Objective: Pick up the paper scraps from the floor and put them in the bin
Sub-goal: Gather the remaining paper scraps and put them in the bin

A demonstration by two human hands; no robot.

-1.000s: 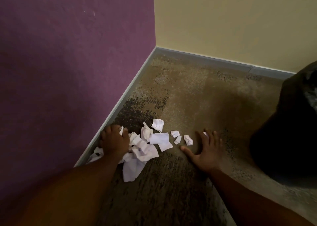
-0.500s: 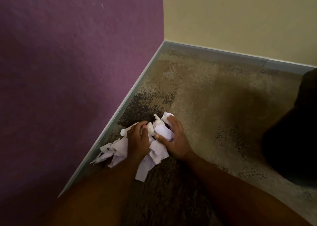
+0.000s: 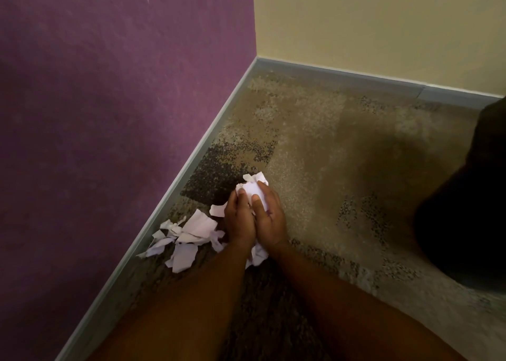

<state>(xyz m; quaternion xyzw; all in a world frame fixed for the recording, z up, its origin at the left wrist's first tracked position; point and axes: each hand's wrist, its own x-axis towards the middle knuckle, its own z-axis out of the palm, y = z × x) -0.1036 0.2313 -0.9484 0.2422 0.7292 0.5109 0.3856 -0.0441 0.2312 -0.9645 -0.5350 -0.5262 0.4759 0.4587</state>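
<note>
- Two bare forearms reach in from the bottom edge and meet over the carpeted floor (image 3: pixel 315 174), low in the corner of the room.
- Pressed side by side, the left hand (image 3: pixel 239 219) and the right hand (image 3: pixel 269 215) have their fingers curled round one bunch of white paper scraps (image 3: pixel 253 188); each grip is closed on that bunch, which pokes out above the fingertips and below the wrists.
- Just left of the hands, loose scraps (image 3: pixel 189 236) lie scattered on the carpet, the outermost close to the grey skirting board (image 3: pixel 175 185).
- Beyond the hands, the carpet shows a dark speckled patch (image 3: pixel 219 171) and paler beige areas stretching to the corner.
- Off to the right, well apart from the hands, sits a big dark shape (image 3: pixel 471 196); too shadowed for me to tell what it is.
- Farthest off, the purple wall (image 3: pixel 115 100) on the left meets the cream wall (image 3: pixel 383 23) at the back.
</note>
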